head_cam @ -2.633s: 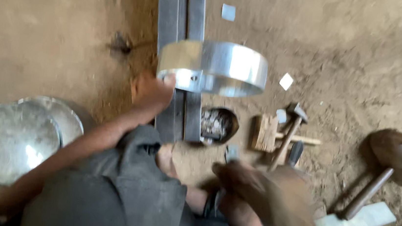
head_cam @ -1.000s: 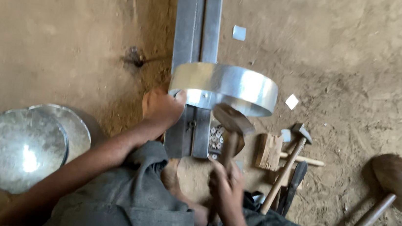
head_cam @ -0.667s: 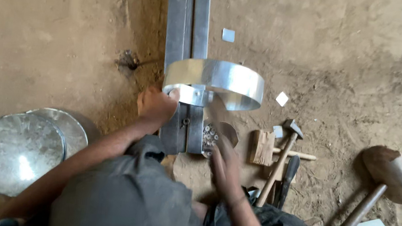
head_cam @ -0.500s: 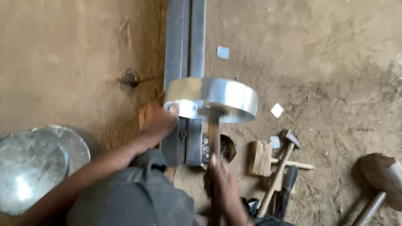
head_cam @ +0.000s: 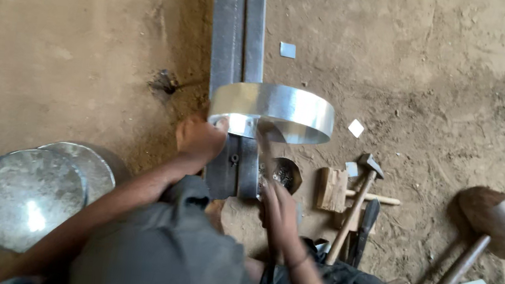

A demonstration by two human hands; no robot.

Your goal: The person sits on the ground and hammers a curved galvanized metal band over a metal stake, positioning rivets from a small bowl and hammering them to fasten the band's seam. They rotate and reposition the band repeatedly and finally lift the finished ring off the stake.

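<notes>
A shiny sheet-metal ring (head_cam: 296,106) rests across a long steel rail (head_cam: 237,48) that lies on the dirt floor. My left hand (head_cam: 198,138) grips the ring's near left edge and holds it on the rail. My right hand (head_cam: 280,206) is closed on the handle of a hammer (head_cam: 266,144), whose blurred head is up inside the ring near its front wall. My knees and grey clothing fill the bottom of the view.
Two round metal lids (head_cam: 31,192) lie at the lower left. A small bowl of rivets (head_cam: 284,173), a wooden block (head_cam: 331,188), a steel hammer (head_cam: 359,198) and a big wooden mallet (head_cam: 488,229) lie to the right. Metal scraps (head_cam: 355,128) dot the dirt.
My right hand picked up a hammer from the right side and brought it up into the ring. The left hand kept hold of the ring on the rail.
</notes>
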